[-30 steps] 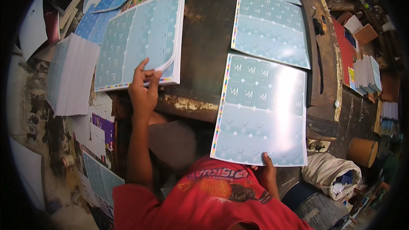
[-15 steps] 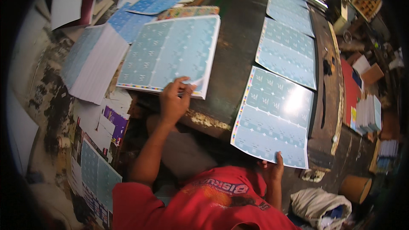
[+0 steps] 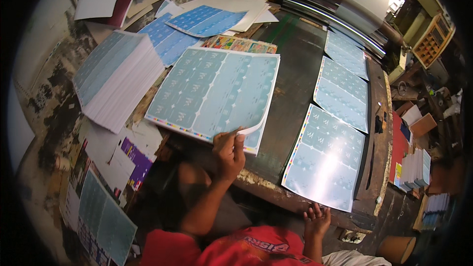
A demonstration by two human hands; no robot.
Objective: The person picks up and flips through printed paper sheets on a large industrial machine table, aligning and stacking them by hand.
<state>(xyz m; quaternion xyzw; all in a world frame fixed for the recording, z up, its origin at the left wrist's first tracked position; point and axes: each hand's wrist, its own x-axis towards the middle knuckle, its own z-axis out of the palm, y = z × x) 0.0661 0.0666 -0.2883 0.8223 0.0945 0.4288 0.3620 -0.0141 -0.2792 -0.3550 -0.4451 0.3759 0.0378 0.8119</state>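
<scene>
Left hand (image 3: pixel 229 151): closed in a pinch on the lifted near corner of the top sheet (image 3: pixel 217 93) of the low stack of printed sheets (image 3: pixel 253 144) lying on the dark surface (image 3: pixel 295 88); the thumb is on top and the fingers are curled beneath. Right hand (image 3: pixel 317 219): fingers spread wide, nothing gripped, fingertips at the near edge of the single glossy sheet (image 3: pixel 325 160), which is laid flat by the near rim of the surface.

Risks judged from this position:
- More than one sheet could be caught in the pinch, since the corner is curled over a stack of thin leaves that cling.
- A crease or tear could be caused at the pinched corner if the sheet were pulled sharply while its far edge is flat.
- The glossy sheet could be slid off, as it lies close to the rim and is only lightly touched.

Appearance of the top sheet: large, rectangular, pale blue-green, printed with a grid of repeated small labels; a colour bar is noted along its near edge. It is flat except at the raised corner.

Two further sheets (image 3: pixel 342 91) of the same print are laid in a row beyond the glossy one. A thick ream (image 3: pixel 116 81) is noted to the left, well apart.
</scene>
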